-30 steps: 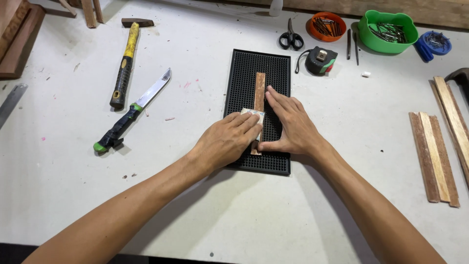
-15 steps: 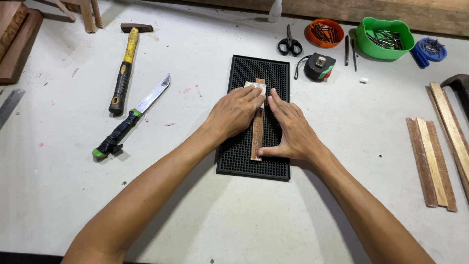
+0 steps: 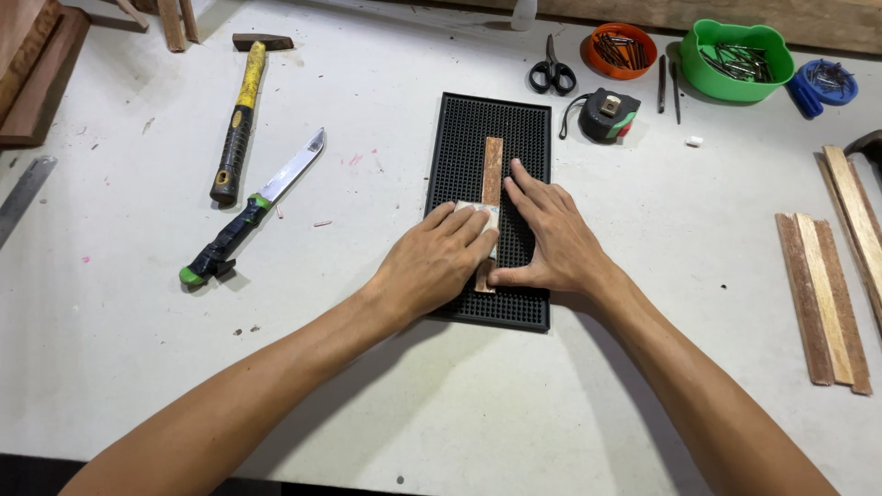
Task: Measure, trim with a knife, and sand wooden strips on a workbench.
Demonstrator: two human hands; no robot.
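Sliding back down the wood strip (image 3: pixel 492 174) from its far end toward the middle, left hand (image 3: pixel 434 262) pressing a folded sandpaper pad (image 3: pixel 481 213) under flat fingers, right hand (image 3: pixel 551 234) spread open bracing the strip on the black mat (image 3: pixel 459 147), another sanding stroke on the tabletop (image 3: pixel 367 395)
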